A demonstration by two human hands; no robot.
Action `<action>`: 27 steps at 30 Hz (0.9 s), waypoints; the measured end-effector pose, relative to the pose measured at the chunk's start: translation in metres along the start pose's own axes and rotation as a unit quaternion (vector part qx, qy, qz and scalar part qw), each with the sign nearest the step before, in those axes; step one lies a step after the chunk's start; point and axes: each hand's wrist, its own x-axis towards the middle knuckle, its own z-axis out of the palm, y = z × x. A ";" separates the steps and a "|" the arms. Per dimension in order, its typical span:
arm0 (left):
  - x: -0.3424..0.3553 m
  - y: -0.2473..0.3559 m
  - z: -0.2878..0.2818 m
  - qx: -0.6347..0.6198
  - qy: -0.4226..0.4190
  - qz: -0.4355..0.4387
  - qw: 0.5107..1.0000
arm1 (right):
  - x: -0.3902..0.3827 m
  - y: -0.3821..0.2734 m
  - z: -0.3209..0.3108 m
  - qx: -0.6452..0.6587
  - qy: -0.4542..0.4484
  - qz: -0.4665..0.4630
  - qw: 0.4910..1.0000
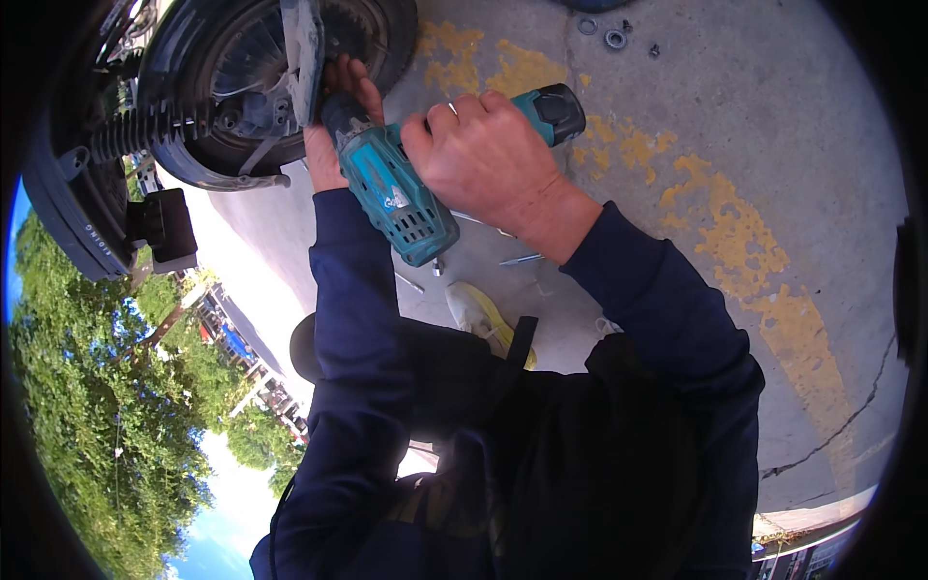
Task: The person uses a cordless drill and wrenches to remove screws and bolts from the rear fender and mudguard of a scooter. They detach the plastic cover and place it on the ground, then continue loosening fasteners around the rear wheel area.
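Note:
My right hand (488,159) is wrapped round the handle of a teal and black cordless impact wrench (391,193). Its black battery end (561,111) sticks out to the right past my fist. The tool's dark nose points up and left at the hub area of a scooter wheel (246,58); its tip is hidden. Behind that nose is my left hand (356,85), with bent fingers close to a grey metal arm (304,58) beside the wheel. What those fingers grip is covered by the tool.
A coil-spring shock absorber (155,130) and dark bodywork (72,208) stand at the left. Small metal rings (615,39) lie on the concrete at the top. A socket (438,266) and thin metal tools (522,259) lie near my shoe (474,311).

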 end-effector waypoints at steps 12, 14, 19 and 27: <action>-0.005 -0.058 0.008 0.325 0.088 0.039 0.941 | -0.111 0.045 -0.039 -0.057 -0.082 0.001 0.995; 0.002 -0.107 0.020 0.488 0.084 0.066 0.866 | -0.145 0.062 -0.054 -0.090 -0.126 0.041 0.987; 0.055 -0.203 0.061 0.705 -0.025 0.151 0.692 | -0.178 0.101 -0.072 -0.146 -0.172 0.063 0.972; 0.060 -0.236 0.077 0.800 -0.031 0.200 0.565 | -0.158 0.114 -0.079 -0.147 -0.229 0.067 0.960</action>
